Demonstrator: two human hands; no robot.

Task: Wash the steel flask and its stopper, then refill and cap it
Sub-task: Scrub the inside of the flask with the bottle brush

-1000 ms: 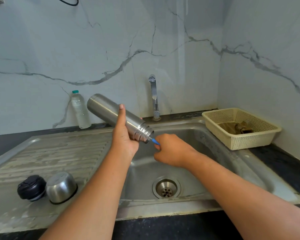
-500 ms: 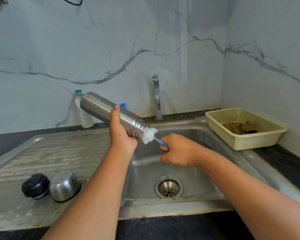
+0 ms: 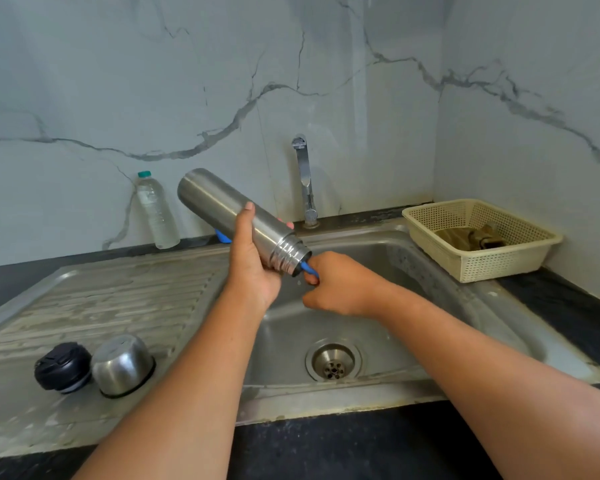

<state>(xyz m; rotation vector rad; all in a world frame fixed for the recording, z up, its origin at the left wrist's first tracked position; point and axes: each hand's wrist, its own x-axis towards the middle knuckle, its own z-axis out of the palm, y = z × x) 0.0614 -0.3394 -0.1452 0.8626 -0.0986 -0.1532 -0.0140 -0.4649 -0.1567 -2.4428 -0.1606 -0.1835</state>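
Bristles are back inside the flask [image 3: 222, 206]; left grip [image 3: 253, 271] holds it, mouth slanting toward right grip [image 3: 340, 285] clutching the brush handle [image 3: 308, 268].

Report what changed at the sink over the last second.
The right hand drew the blue-handled bottle brush out until its white foamy head showed at the mouth of the cylindrical steel flask, then pushed it back in; only the handle shows now. The left hand kept gripping the flask. The round black stopper and steel cup stayed on the drainboard.
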